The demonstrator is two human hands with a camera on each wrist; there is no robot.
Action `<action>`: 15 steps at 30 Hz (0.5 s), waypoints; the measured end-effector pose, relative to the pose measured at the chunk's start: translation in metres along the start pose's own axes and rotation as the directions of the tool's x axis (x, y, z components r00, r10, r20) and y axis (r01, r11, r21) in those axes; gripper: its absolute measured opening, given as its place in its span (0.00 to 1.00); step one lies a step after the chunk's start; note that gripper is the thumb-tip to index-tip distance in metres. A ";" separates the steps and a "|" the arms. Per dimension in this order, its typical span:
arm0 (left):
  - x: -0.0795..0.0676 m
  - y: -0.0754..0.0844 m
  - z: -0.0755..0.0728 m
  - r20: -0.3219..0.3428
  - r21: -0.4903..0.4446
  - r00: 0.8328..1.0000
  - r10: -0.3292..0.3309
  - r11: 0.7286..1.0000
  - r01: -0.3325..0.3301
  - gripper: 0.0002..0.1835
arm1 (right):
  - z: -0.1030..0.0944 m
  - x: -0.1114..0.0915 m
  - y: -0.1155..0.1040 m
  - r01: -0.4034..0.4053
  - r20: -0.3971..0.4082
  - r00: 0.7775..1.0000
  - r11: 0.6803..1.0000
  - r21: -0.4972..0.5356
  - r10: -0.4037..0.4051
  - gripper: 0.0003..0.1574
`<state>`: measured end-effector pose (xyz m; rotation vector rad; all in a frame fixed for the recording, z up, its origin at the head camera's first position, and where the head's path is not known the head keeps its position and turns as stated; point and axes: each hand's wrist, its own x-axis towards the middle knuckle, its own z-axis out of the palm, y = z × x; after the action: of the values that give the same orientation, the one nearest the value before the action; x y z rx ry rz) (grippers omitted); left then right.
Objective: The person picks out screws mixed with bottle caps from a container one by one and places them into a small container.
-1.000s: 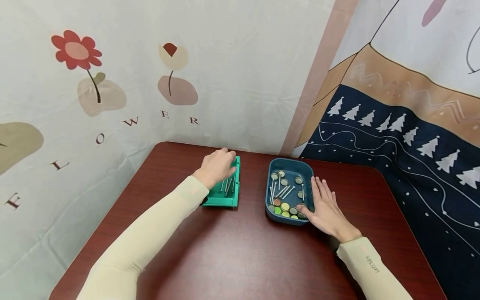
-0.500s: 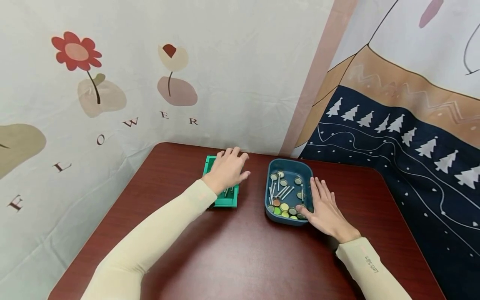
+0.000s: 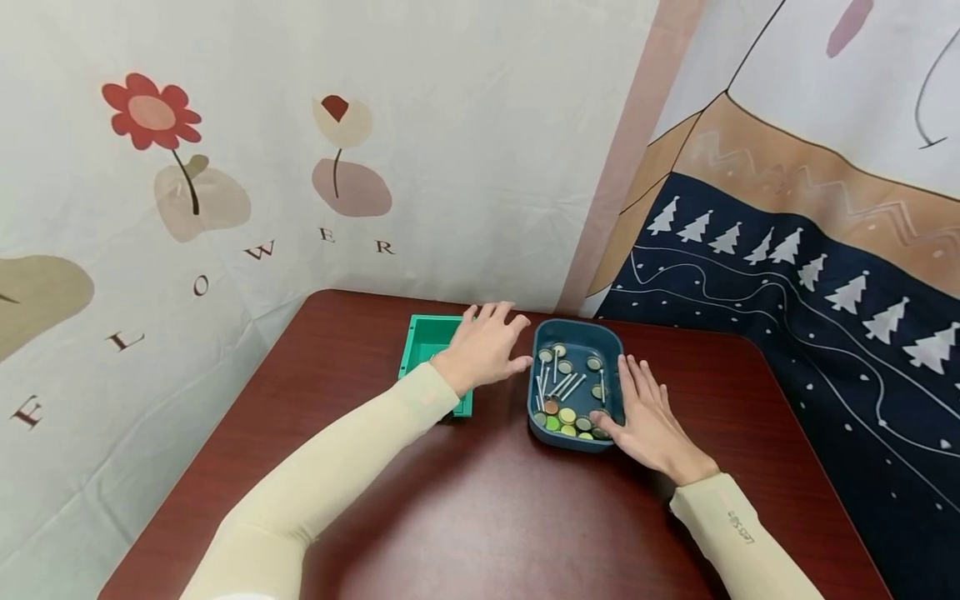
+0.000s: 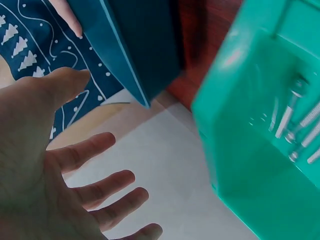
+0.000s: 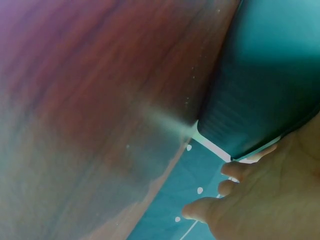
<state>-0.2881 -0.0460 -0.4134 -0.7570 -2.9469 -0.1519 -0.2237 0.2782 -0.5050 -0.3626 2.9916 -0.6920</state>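
My left hand (image 3: 483, 350) hovers with spread fingers between the green tray (image 3: 409, 342) and the blue bin (image 3: 572, 442), partly covering the tray's right side. Nothing lies between its fingers in the left wrist view, where several bolts (image 4: 285, 120) show in the green tray. My right hand (image 3: 651, 423) rests against the bin's right side, fingers straight along the wall and thumb over the near right rim. Inside the bin, several metal bolts (image 3: 573, 386) lie in the middle and left. Round bottle caps (image 3: 567, 416), some green, yellow and orange, gather mostly at its near end.
Both containers stand near the back edge of the dark red wooden table (image 3: 480, 517). A pale printed curtain (image 3: 465, 150) hangs right behind it, and a dark blue tree-patterned cloth (image 3: 750, 283) hangs on the right.
My left hand has moved right from over the green tray toward the blue bin, its fingers spreading. More of the tray's left side shows. The right hand has stayed against the bin.
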 end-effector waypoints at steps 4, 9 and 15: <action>0.004 0.011 0.002 0.003 0.000 1.000 0.026 1.000 -0.026 0.38 | 0.000 0.000 -0.001 0.002 -0.004 1.000 1.000 -0.001 -0.002 0.72; 0.010 0.023 0.006 0.024 0.017 0.999 0.041 0.999 -0.041 0.39 | 0.000 0.000 -0.001 0.001 -0.002 1.000 1.000 0.001 -0.001 0.71; 0.017 0.036 0.012 0.063 0.029 0.997 0.052 0.998 -0.054 0.39 | 0.001 0.001 0.000 0.002 -0.003 1.000 1.000 -0.008 -0.002 0.71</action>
<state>-0.2860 -0.0054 -0.4206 -0.8498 -2.9765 -0.0797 -0.2247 0.2780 -0.5060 -0.3651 2.9978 -0.6822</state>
